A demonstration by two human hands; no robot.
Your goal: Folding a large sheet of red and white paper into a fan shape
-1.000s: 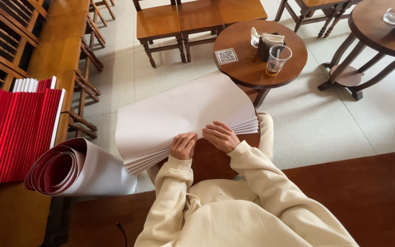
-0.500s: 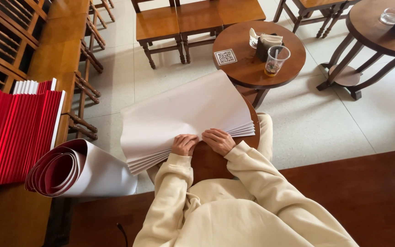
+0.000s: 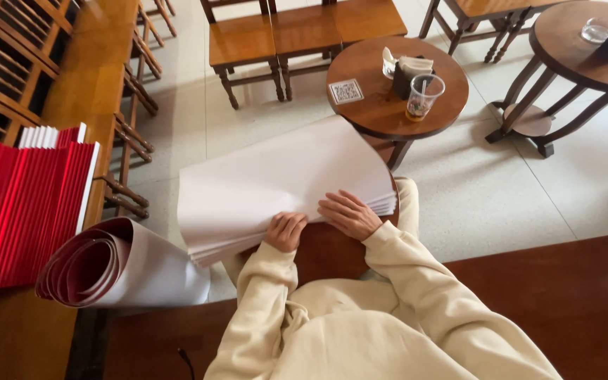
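Note:
A thick stack of large white paper sheets (image 3: 276,184) lies across my lap, its edges fanned at the lower left and the right. My left hand (image 3: 286,231) grips the near edge of the stack with curled fingers. My right hand (image 3: 348,213) rests flat on the top sheet close to that edge, fingers spread and pointing left. Both arms wear cream sleeves. A dark brown round surface (image 3: 328,250) shows under the stack between my arms.
A loose roll of paper, red inside and white outside (image 3: 117,267), lies at my left. Red folded sheets (image 3: 26,204) stand on the wooden bench. Ahead is a small round table (image 3: 378,105) with a plastic cup (image 3: 422,97) and tissue holder, plus chairs and a second table (image 3: 578,49).
The paper stack has shifted slightly and lies flatter. My right hand has slid a little along the top sheet; my left hand stays on the near edge.

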